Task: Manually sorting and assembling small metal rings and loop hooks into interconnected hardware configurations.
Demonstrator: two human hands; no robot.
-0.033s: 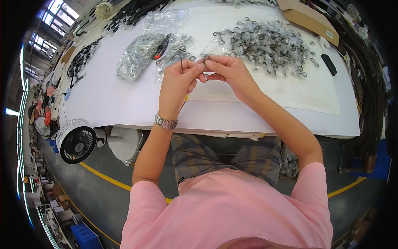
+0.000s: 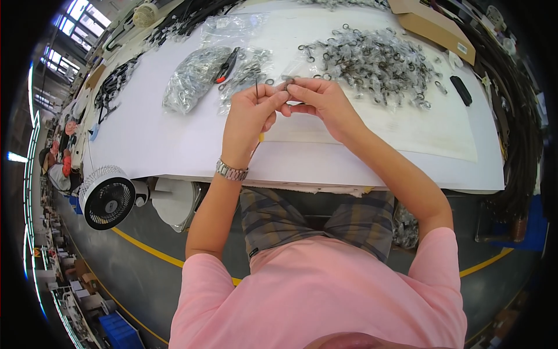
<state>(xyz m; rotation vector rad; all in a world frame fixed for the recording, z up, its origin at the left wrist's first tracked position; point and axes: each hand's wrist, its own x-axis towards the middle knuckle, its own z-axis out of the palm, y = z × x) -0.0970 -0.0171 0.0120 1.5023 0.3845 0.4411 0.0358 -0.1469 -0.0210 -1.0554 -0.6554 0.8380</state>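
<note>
Both my hands meet over the white worktable (image 2: 203, 142), fingertips nearly touching. My left hand (image 2: 253, 110) is closed around a thin tool; its dark slim shaft (image 2: 256, 87) sticks up past the fingers and its yellow part (image 2: 261, 137) shows below the palm. With thumb and forefinger pinched, my right hand (image 2: 322, 102) grips a small dark metal ring piece (image 2: 289, 85), and the left fingertips reach its side. Fingers hide most of that piece. Beyond the hands lies a heap of dark ring fittings in see-through wrapping (image 2: 378, 64).
Red-handled pliers (image 2: 226, 67) lie beside a filled plastic bag (image 2: 195, 78). A black oblong object (image 2: 461, 91) and an open cardboard box (image 2: 436, 29) are at the right. Black straps (image 2: 113, 87) lie at the far left. A fan (image 2: 108, 200) stands by the table's left front edge.
</note>
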